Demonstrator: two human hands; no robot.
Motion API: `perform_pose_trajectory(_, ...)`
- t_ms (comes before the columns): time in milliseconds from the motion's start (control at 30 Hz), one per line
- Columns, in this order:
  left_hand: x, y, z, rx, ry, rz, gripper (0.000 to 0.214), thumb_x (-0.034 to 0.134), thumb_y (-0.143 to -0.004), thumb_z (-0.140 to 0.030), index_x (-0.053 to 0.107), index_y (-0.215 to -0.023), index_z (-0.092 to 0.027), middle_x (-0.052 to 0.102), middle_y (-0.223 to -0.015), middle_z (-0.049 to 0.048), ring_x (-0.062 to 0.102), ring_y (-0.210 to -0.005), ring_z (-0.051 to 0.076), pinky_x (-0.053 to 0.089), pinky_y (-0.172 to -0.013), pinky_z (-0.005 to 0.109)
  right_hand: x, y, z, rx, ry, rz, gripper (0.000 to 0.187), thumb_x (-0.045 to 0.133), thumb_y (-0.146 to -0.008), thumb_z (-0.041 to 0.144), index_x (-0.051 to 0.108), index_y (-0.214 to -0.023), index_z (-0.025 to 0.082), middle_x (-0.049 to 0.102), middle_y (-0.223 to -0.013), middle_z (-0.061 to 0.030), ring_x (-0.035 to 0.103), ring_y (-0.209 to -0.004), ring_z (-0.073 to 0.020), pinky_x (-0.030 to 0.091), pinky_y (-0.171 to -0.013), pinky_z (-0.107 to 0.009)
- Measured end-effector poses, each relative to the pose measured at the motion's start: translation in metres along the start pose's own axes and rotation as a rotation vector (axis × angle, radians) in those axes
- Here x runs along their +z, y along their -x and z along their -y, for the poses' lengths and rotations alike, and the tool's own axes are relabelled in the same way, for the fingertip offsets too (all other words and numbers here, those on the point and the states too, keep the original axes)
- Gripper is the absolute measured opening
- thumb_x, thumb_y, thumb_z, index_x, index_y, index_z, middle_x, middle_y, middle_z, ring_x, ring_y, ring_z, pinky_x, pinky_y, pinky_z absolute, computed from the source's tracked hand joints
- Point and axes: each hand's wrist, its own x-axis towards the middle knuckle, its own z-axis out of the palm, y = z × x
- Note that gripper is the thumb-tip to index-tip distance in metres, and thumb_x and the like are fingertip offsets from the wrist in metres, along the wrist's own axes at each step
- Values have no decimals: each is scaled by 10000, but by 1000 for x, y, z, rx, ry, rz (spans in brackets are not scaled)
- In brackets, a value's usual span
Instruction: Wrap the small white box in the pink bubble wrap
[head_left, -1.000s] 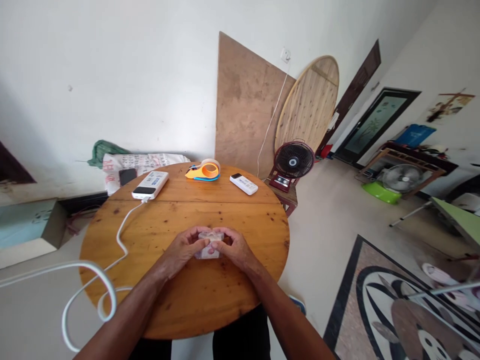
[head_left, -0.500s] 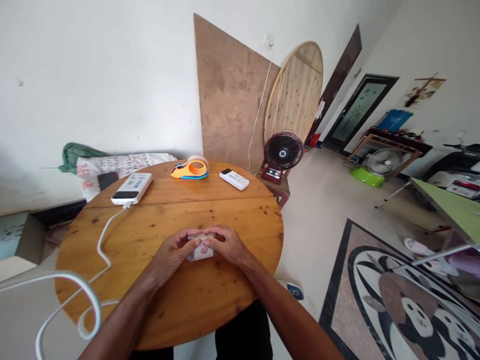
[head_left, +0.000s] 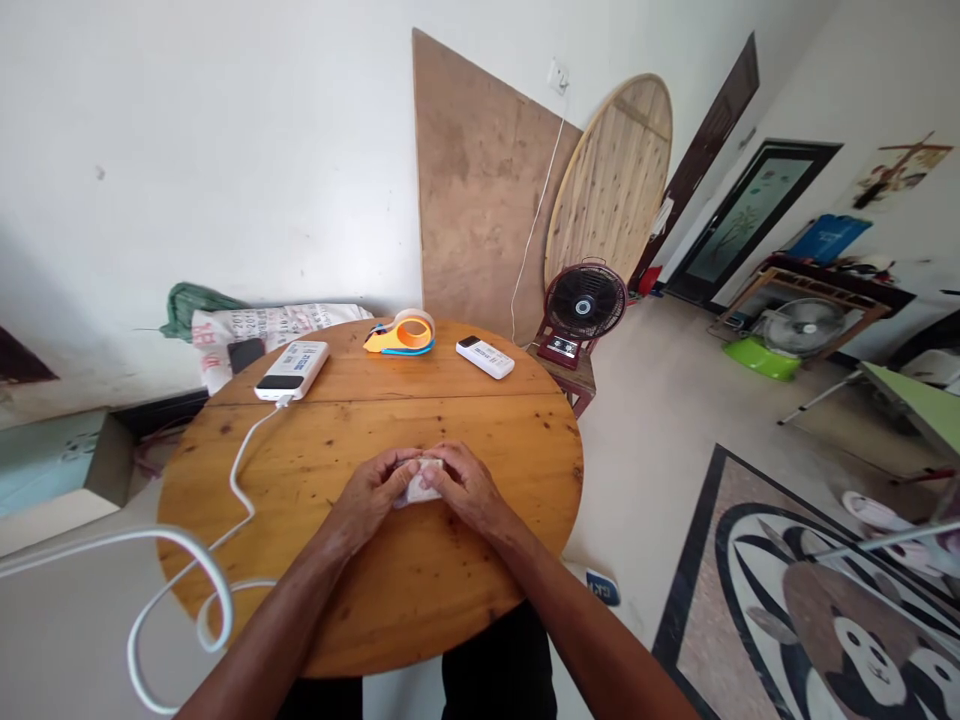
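My left hand [head_left: 373, 497] and my right hand [head_left: 465, 490] meet near the front middle of a round wooden table [head_left: 315, 560]. Both pinch a small pale folded piece of paper [head_left: 421, 484] between their fingertips, pressing it down on the tabletop. Most of the paper is hidden under my fingers, so only its pale middle shows.
At the table's far side lie a white power bank [head_left: 292, 369] with a white cable [head_left: 240, 470], an orange tape dispenser [head_left: 401, 335] and a white remote [head_left: 486, 357]. A small fan [head_left: 585, 305] stands on a stool to the right. Boards lean on the wall.
The paper shows less than before, now more covered and pressed flatter under my fingers. My hands stay together at the same spot; only the head camera has shifted.
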Motion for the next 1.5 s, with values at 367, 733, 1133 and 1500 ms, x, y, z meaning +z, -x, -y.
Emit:
perform_pose_trajectory(367, 0, -11, 12, 36, -27, -66, 485, 546, -779, -497, 633, -1107, -150, 692, -1030, 61, 609, -918, 208, 463, -848, 315, 2, -4, 6, 4, 113, -54, 154, 559, -889, 304, 690, -880, 224, 665, -1027, -19, 564, -987, -158, 408, -901, -288)
perform_pose_trajectory(733, 0, -14, 11, -14, 19, -54, 502, 582, -749, -513, 641, -1091, -151, 704, -975, 42, 621, -882, 204, 473, -810, 305, 5, -11, -1, -106, 22, -130, 178, 522, -901, 230, 699, -888, 212, 667, -960, -24, 576, -945, -141, 417, -889, -271)
perform_pose_trajectory(1133, 3, -10, -1, -41, 120, -27, 526, 610, -716, -512, 619, -1097, -150, 708, -958, 54, 636, -812, 200, 499, -713, 287, -17, -42, 12, -27, 136, -8, 149, 577, -840, 214, 725, -823, 212, 671, -809, -1, 581, -792, -130, 427, -757, -234)
perform_pose_trajectory(1500, -1, -14, -2, 66, -77, -44, 396, 499, -771, -496, 704, -893, -180, 704, -841, 15, 608, -789, 206, 471, -740, 287, -9, -27, 19, -120, 333, -32, 190, 565, -858, 186, 733, -796, 250, 655, -855, 0, 551, -841, -151, 366, -816, -284)
